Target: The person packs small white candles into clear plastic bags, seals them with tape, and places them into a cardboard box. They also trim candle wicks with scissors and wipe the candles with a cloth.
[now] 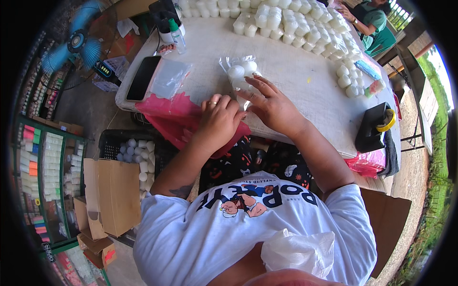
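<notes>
A clear plastic bag of white cylindrical pieces (237, 73), which look like votive candles, lies on the worn white table in front of me. My right hand (269, 103) is over its near right side, fingers spread and fingertips on the plastic. Just left of the bag's near end is my left hand (221, 113), its fingers curled and a ring on one of them. The two thumbs come close together; whether the left fingers pinch the plastic is hidden. Beneath the left hand, a red plastic sheet (168, 111) hangs over the table edge.
Flat clear bags (170, 78) lie beside a phone (144, 78) on the left. Stacked candle packs (297, 25) line the far side. A black tape dispenser (370, 128) stands at right. A black crate (111, 137) holds loose white pieces. A fan (75, 41) stands left; another person (374, 23) sits far right.
</notes>
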{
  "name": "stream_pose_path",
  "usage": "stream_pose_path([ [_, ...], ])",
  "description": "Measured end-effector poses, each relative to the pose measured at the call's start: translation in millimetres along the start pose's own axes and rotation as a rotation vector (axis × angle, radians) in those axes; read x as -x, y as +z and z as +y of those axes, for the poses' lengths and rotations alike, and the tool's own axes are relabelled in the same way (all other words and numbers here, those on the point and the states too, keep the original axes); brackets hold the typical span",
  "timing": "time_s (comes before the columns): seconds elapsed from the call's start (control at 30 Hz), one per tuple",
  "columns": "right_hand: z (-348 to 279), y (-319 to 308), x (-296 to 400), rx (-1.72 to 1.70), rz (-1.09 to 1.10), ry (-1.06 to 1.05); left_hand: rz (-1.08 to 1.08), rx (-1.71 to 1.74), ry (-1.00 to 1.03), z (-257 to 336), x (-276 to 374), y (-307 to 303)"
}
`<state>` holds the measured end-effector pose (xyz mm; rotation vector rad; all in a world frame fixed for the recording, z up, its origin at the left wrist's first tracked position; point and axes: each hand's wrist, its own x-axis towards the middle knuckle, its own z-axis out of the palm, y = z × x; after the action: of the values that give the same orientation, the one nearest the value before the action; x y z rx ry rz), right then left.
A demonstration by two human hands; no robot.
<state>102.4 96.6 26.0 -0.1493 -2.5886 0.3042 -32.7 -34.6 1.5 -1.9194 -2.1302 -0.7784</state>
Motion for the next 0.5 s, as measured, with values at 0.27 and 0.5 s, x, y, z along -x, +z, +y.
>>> stream_pose_path([
  [0.27, -8, 17, 2, 0.133, 0.085, 0.054, 0.07, 0.157, 0.192, -20, 0, 11],
  [0.5, -7, 33, 2, 0.139, 0.161, 0.049, 0.12, 0.202, 0.247, -21, 0, 11],
])
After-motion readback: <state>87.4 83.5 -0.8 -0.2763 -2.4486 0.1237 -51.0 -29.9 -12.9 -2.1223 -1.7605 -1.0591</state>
